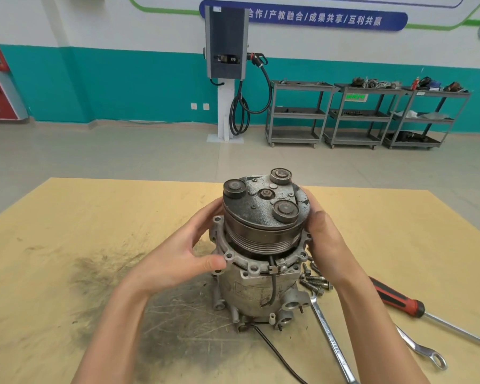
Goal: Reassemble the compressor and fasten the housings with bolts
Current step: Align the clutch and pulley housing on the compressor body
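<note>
On the left I see a dark, dirty stain (106, 275) on the yellow tabletop (53, 217). My left hand (178, 261) is next; its fingers curl around the left side of the pulley, and the thumb presses on the rim of the upper housing (233, 257). The compressor (258, 245) stands upright in the middle of the tabletop, nearer to the far edge, with the round pulley (263, 212) on top and the lower housing (250, 295) under it. A black wire (277, 353) runs from its base toward the near edge. My right hand (324, 242) holds the right side of the pulley, its fingers hidden behind. Just right of the compressor lie several bolts (315, 281). Two wrenches (330, 339) lie near the right near corner, and a screwdriver (396, 297) with a red and black handle lies beside them.
</note>
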